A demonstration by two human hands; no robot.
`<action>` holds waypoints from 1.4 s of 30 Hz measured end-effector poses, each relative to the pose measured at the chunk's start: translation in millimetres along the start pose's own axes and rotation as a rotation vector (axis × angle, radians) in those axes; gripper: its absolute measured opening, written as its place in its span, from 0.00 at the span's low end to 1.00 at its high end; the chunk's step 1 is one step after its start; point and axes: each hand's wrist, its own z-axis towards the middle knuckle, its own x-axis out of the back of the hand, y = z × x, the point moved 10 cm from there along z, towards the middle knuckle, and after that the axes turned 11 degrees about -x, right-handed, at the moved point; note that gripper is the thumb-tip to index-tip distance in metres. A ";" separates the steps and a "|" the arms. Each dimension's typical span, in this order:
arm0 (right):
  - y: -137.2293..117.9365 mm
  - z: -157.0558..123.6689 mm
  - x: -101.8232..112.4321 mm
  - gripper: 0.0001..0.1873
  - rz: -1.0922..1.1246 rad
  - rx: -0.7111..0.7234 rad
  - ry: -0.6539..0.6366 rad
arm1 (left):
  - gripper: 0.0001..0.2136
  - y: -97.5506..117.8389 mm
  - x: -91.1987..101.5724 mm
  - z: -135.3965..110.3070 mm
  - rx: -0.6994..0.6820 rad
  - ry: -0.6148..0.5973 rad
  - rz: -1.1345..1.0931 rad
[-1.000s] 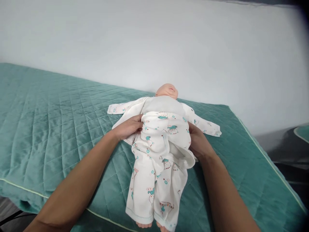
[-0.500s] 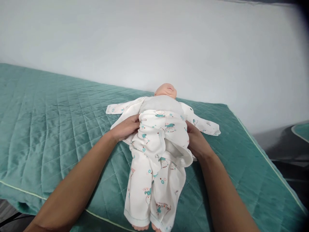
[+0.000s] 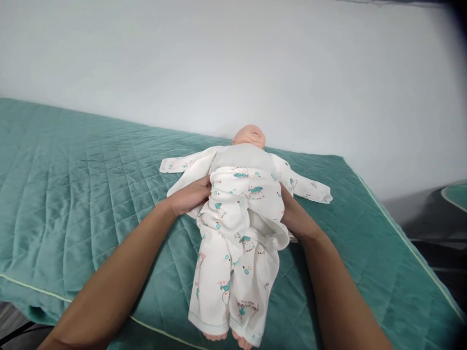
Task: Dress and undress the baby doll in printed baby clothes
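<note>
A baby doll [image 3: 250, 136] lies on its back, head at the far side and bare toes toward me. It wears white printed trousers [image 3: 213, 253], drawn up over its belly and bunched at the hips. A white long-sleeved top [image 3: 197, 163] lies spread open under the doll, its arms in the sleeves. My left hand [image 3: 191, 195] grips the left side of the trousers near the waist, fingertips tucked behind the cloth. On the opposite side, my right hand [image 3: 296, 214] holds the trousers at the waist, its fingers mostly hidden behind the fabric.
A green quilted cover [image 3: 91, 194] with light piping lies beneath the doll. Behind it rises a pale wall [image 3: 182, 63]. The cover's right edge slopes down beside a dark area, where another green-topped surface [image 3: 458, 197] partly shows.
Both hands stay at the sides of the trousers. The right hand sits slightly further behind the cloth, and the trouser legs have ridden up a little, showing more of the doll's toes.
</note>
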 end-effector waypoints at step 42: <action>13.3 9.4 29.0 0.09 -0.113 -0.128 0.328 | 0.12 -3.7 10.4 5.2 0.031 0.140 -0.018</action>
